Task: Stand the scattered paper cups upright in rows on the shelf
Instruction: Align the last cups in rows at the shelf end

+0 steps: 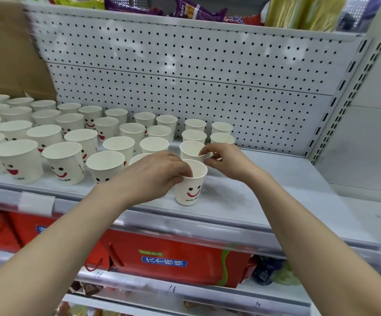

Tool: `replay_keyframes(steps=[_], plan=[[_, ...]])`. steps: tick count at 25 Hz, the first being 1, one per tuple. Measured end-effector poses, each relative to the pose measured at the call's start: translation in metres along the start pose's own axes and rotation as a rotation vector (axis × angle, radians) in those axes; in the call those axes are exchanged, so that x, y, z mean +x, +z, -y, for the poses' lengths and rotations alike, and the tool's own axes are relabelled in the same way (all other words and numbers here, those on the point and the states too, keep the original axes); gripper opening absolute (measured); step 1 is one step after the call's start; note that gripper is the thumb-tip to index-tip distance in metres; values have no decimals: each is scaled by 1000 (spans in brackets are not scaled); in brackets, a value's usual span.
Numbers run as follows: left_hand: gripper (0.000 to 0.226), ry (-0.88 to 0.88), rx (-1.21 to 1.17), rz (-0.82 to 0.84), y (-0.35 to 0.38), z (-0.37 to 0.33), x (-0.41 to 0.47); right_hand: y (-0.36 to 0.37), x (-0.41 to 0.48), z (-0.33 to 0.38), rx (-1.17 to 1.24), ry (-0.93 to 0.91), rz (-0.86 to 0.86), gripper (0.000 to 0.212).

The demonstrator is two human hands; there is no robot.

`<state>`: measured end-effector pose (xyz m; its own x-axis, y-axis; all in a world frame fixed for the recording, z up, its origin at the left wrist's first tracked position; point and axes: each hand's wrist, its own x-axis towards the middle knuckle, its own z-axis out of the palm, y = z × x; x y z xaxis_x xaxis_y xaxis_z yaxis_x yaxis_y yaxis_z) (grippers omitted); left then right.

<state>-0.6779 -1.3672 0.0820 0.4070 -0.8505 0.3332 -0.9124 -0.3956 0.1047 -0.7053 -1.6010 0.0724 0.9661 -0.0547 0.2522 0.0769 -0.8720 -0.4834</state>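
Several white paper cups with smiley faces stand upright in rows on the white shelf (pixel 264 197). My left hand (pixel 155 176) grips the rim of the front cup (pixel 190 190), fingers curled over its edge, near the shelf's front. My right hand (pixel 226 159) pinches the rim of a cup (pixel 190 150) just behind it. Two shorter rows of cups (pixel 221 133) run back toward the pegboard on the right side.
A white pegboard wall (pixel 185 71) backs the shelf, and a cardboard box (pixel 5 49) stands at the back left. Snack bags (pixel 198 10) lie on the shelf above. Red gift boxes (pixel 173 258) fill the shelf below. Bare shelf lies right of the cups.
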Motion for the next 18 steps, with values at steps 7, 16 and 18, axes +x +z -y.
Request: replay_keyframes(steps=[7,16,18], plan=[[20,11,-80,-17,-4,-1,-1,-24,14,-28,-148,80,-247,38],[26,48,-67,-67,8,2,0,-16,8,-51,-210,155,-173,12],[30,43,-64,-95,10,0,0,-20,-19,-39,-153,126,-161,6]])
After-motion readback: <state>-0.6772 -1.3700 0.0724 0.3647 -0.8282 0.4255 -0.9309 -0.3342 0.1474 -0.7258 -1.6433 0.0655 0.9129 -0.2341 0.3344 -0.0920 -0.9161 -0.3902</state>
